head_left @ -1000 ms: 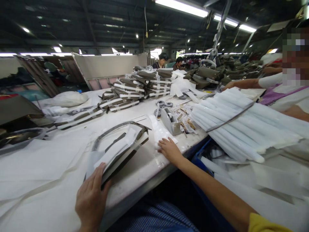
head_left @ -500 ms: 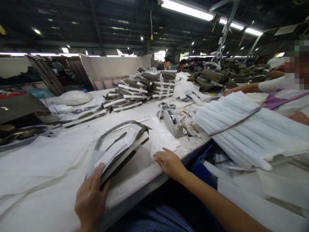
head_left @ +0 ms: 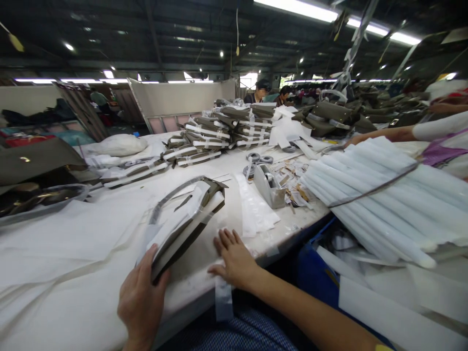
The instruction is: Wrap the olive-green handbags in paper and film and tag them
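A flat olive bag (head_left: 190, 229), partly wrapped in white paper and with its strap looped on top, lies on the white table (head_left: 73, 273). My left hand (head_left: 141, 300) grips its near corner, thumb on the edge and fingers on top. My right hand (head_left: 234, 258) rests at the table's front edge just right of the bag, fingers stretched forward. A small clear plastic strip (head_left: 224, 298) is pinched under its thumb and hangs down over the edge. A pile of clear plastic sleeves (head_left: 256, 212) lies just beyond this hand.
A grey tape dispenser (head_left: 269, 187) and tape rolls (head_left: 258, 158) stand mid-table, with paper scraps beside them. Stacks of wrapped bags (head_left: 219, 131) fill the back. White rolled sheets (head_left: 376, 195) lie right, over a blue bin (head_left: 314, 253). Another person's arm (head_left: 383, 134) reaches in at right.
My right hand has drawn back from the pile of sleeves to the table's edge, bringing a clear strip with it. The left hand has stayed on the bag's corner.
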The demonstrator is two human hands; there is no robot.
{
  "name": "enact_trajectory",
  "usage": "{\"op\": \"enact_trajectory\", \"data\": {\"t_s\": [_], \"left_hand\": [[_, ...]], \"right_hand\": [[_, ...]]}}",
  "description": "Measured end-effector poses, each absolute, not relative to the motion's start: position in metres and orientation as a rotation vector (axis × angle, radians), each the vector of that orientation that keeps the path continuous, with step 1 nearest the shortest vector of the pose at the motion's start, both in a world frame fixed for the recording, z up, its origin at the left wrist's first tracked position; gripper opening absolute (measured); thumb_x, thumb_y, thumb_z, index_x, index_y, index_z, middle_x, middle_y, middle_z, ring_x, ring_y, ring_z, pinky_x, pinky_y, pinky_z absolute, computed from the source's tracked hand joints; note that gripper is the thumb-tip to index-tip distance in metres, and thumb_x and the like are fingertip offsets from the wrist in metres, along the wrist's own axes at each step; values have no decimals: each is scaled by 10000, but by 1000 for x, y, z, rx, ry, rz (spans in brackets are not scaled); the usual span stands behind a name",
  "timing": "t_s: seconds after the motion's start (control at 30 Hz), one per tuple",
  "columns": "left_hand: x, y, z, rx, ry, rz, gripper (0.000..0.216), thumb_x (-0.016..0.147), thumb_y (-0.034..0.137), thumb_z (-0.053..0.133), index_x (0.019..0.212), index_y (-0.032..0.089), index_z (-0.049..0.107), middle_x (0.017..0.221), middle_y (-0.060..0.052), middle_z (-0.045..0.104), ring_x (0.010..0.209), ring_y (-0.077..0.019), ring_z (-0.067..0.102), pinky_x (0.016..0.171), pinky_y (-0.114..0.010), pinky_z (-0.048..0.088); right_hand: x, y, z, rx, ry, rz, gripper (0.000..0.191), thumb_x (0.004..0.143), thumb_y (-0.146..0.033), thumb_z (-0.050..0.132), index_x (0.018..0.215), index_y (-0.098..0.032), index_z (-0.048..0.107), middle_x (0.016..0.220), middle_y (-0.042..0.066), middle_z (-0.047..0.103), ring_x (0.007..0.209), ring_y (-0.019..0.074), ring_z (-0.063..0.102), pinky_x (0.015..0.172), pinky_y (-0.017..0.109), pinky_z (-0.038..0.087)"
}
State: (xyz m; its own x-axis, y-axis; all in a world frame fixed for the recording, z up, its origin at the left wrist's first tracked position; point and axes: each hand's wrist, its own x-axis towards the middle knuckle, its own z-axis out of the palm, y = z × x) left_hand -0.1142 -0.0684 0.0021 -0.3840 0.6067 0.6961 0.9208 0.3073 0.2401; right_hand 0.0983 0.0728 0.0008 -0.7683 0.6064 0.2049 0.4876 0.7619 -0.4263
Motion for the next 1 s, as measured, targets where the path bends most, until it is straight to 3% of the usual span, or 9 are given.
{"op": "enact_trajectory", "data": {"t_s": [0.13,0.3,0.47,0.53,0.63,0.77,0.9,1.0], "left_hand": [[-116,-68,4,-1230,-2135,-953,595,909,359,629,1459,255,426,1269,-94,648,1016,-294,656,913,-401,495],[-121,-62,10,-1221,-2074,-957,611,898,345,649,1459,258,424,1265,-97,652,1034,-283,657,931,-396,492],[-118,-46,30,-1357,-1871,-868,584,905,273,648,1448,243,434,1283,-90,652,1075,-259,650,947,-366,464],[-111,-41,35,-1414,-1781,-829,588,904,248,652,1449,251,432,1282,-71,658,1099,-243,647,961,-353,453],[-94,-41,33,-1515,-1688,-769,569,918,233,636,1450,253,437,1294,-51,653,1123,-221,642,964,-335,446],[-66,-49,12,-1655,-1642,-683,447,960,188,552,1403,224,505,1315,-41,639,1140,-214,634,943,-339,441],[-43,-53,-1,-1656,-1665,-708,428,969,102,461,1367,231,551,1310,-37,641,1146,-212,632,928,-336,436],[-34,-53,-1,-1630,-1689,-741,440,968,96,445,1362,253,561,1296,-34,649,1134,-206,639,917,-325,442]], "right_hand": [[79,65,1,-510,-2671,624,729,891,-624,600,1434,-153,482,1497,175,423,1421,308,342,1211,502,183],[55,80,-8,-514,-2697,564,817,890,-644,582,1481,-109,407,1540,201,335,1459,324,250,1215,506,164],[26,81,-4,-606,-2607,569,683,933,-534,587,1451,-111,449,1522,199,373,1441,321,295,1205,524,192],[29,74,5,-561,-2510,601,557,954,-452,582,1410,-143,503,1448,173,489,1393,301,384,1191,520,238],[59,60,18,-336,-2387,665,329,993,-338,522,1276,-206,627,1253,110,657,1206,255,574,1095,450,408],[106,56,40,-117,-2330,627,252,987,-282,536,1197,-256,673,1160,56,708,1057,224,655,1011,407,479],[95,91,65,-312,-2284,695,251,1004,-277,491,1140,-253,700,1158,50,702,1108,205,630,1027,367,467],[47,131,76,-656,-2473,751,266,981,-268,534,1206,-223,670,1228,58,674,1156,203,610,1043,329,445]]}}
